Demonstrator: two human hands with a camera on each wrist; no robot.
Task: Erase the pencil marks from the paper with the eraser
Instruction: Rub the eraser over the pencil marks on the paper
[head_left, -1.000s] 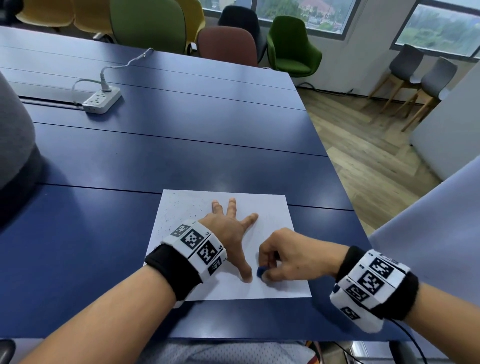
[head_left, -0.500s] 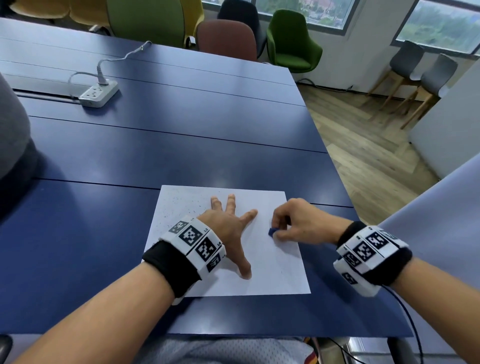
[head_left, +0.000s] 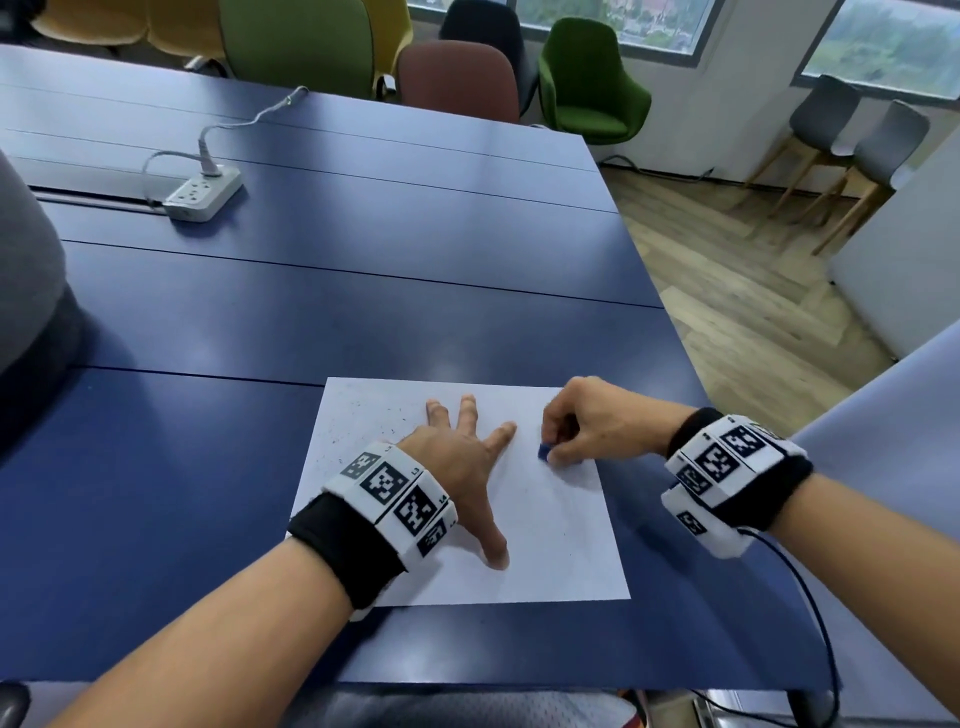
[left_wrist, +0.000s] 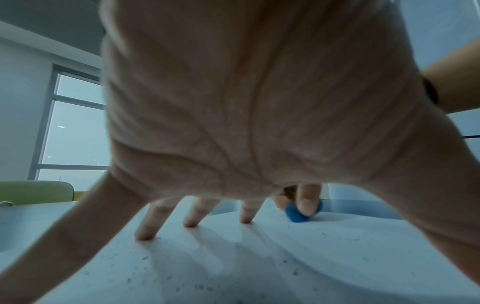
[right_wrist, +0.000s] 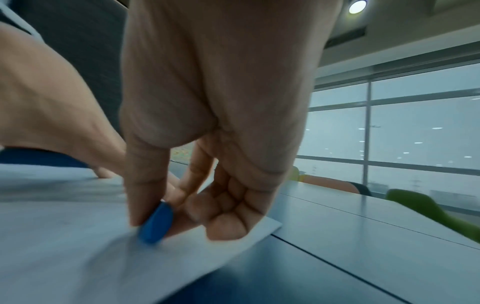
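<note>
Head view: eraser (head_left: 543, 451) pinched in right hand (head_left: 597, 423) grip.

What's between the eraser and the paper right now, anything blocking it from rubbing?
Nothing visible. The right hand pinches the blue eraser with its lower end down on the paper. The left hand lies spread on the sheet just beside it, its nearest fingertip close to the eraser but not under it.
</note>
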